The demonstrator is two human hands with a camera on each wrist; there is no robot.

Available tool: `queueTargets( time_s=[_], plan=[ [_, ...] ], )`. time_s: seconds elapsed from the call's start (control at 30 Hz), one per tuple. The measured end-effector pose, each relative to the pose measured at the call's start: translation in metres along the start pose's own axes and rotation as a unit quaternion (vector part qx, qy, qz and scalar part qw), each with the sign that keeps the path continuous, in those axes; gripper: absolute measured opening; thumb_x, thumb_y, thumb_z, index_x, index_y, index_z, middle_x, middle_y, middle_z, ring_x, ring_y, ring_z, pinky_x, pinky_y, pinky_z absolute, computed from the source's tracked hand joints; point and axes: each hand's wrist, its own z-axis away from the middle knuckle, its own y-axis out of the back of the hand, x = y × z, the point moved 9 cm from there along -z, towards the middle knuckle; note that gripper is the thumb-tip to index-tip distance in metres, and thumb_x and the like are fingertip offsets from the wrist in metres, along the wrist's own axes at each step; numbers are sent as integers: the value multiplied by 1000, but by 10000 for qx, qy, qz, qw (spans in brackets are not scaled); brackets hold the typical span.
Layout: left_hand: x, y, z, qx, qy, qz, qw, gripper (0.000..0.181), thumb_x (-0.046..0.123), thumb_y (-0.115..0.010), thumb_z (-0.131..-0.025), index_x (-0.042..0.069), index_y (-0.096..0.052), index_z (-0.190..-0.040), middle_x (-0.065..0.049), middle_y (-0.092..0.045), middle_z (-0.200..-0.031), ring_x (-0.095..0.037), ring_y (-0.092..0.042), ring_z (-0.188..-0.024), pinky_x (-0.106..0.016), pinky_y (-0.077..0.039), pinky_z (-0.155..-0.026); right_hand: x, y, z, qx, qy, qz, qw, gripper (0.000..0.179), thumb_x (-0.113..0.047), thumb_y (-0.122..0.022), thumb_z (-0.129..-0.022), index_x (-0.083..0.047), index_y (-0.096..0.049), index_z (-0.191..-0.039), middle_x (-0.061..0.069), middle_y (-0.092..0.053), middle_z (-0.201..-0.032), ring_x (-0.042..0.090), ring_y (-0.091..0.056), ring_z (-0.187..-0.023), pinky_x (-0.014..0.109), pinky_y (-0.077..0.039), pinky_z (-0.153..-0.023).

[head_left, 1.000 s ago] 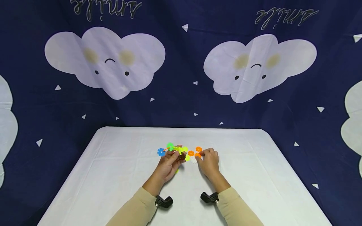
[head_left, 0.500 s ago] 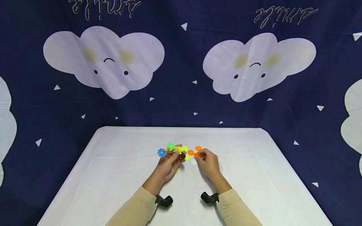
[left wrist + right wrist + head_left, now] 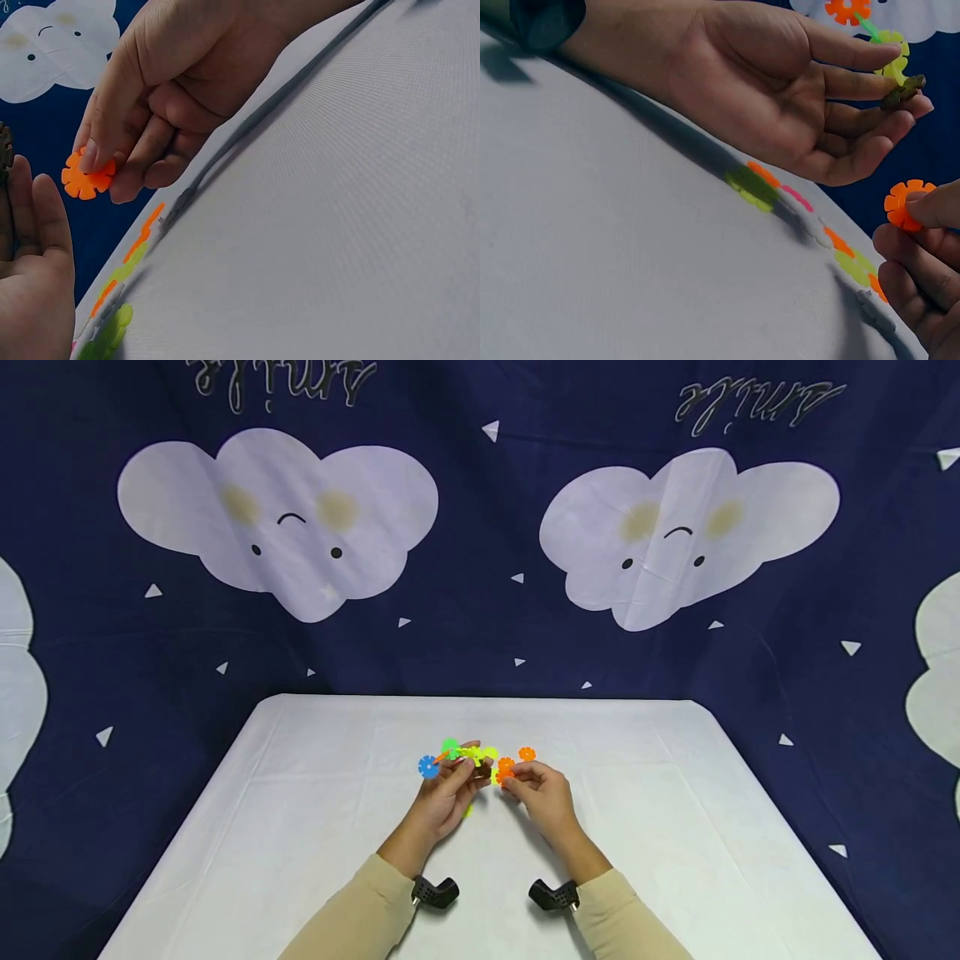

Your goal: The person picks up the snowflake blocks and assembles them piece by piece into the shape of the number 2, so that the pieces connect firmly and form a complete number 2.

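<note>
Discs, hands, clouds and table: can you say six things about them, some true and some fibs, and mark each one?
1. The left hand holds joined discs. True.
2. The right hand pinches an orange disc. True.
3. The hands touch each other. False: they are apart.
4. In the head view, the leftmost disc is pink. False: it is blue.
5. The two big clouds look upside down. True.
6. The table is black. False: it is white.
</note>
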Motion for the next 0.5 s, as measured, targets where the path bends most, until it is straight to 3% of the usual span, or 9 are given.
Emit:
queueTargets(
  time_s=[0.23, 0.5],
  plan=[
    [3, 1, 0, -34, -109, -89, 9999, 55, 12, -58, -110, -9, -33, -154, -14, -71, -117, -25, -65, -114, -34, -52, -98, 2, -4, 2, -51, -51, -261, 9996, 15, 6, -78, -93, 9, -73, -106, 18, -74, -91, 46, -73, -84, 45, -63, -70],
    [7, 4, -1, 126, -215, -192, 9995, 63, 14, -62, -109, -11, -29, -156, -12, -72, -122, -23, -65, -116, -37, -50, -104, -4, -14, 6, -350, 32, -1010, 9943, 19, 9, -73, -95, 15, -70, -112, 20, -74, -95, 21, -73, -79, 36, -63, -74]
  ],
)
